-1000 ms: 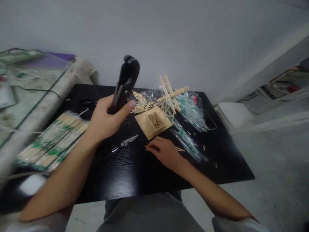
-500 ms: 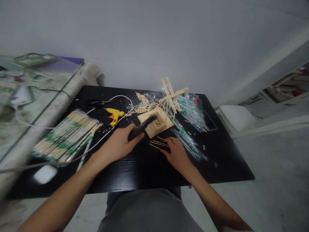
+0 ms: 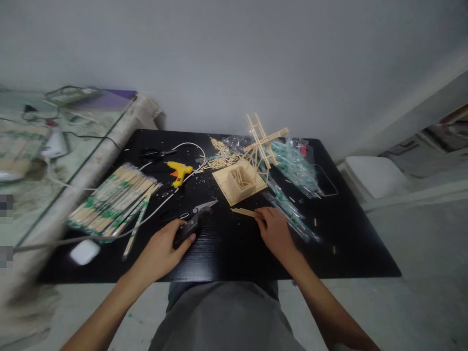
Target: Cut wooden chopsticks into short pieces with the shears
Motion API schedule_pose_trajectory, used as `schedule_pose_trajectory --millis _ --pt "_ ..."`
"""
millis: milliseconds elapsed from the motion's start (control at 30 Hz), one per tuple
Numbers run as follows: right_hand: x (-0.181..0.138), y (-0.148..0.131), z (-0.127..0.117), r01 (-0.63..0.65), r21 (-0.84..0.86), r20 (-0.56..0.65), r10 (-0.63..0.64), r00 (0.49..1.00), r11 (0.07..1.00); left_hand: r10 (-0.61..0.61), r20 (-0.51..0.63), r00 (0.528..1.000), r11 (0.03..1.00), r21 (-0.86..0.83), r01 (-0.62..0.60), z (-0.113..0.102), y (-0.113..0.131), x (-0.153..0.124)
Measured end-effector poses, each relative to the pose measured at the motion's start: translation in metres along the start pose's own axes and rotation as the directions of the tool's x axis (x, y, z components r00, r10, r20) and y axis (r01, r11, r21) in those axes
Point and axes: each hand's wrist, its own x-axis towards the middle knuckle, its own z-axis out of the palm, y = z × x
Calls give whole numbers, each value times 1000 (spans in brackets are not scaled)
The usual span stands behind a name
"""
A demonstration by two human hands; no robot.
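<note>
My left hand (image 3: 161,251) lies low on the black table (image 3: 226,253), its fingers curled round the black handle of a cutting tool (image 3: 193,220) whose grey blades point to the upper right. My right hand (image 3: 275,230) rests to the right, fingertips pinched on the end of a few thin wooden sticks (image 3: 243,212) lying flat. Just behind the sticks stands a small open wooden box (image 3: 239,184) with short sticks inside. A stick frame shaped like a windmill (image 3: 262,141) rises behind the box.
A yellow glue gun (image 3: 178,171) with a white cable, black scissors (image 3: 153,154) and loose stick bits lie at the back. Wrapped chopstick packs (image 3: 113,200) and a white case (image 3: 85,251) sit left, plastic wrappers (image 3: 294,165) right. A glass-topped surface (image 3: 54,146) adjoins the left edge.
My left hand came down from holding the black tool upright in the air to resting with it on the table. My right hand shifted slightly and now grips the sticks.
</note>
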Motion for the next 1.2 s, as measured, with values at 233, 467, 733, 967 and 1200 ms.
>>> schedule_pose_trajectory --millis 233,467,733,967,1200 --pt "-10 -9 -3 2 78 -141 9 990 997 230 -49 972 963 157 -220 27 7 -16" --pt "-27 -20 -3 -141 247 -70 163 984 959 341 -46 939 892 331 -307 50 7 -20" --pt "-21 -33 10 4 203 73 -19 997 979 349 -87 933 848 454 -275 57 3 -18" --pt "-5 -37 19 79 43 135 -84 987 996 369 -123 921 891 328 -313 61 0 -18" --pt "2 -38 21 201 -141 232 -165 959 969 214 -304 928 977 74 -201 23 -23 -13"
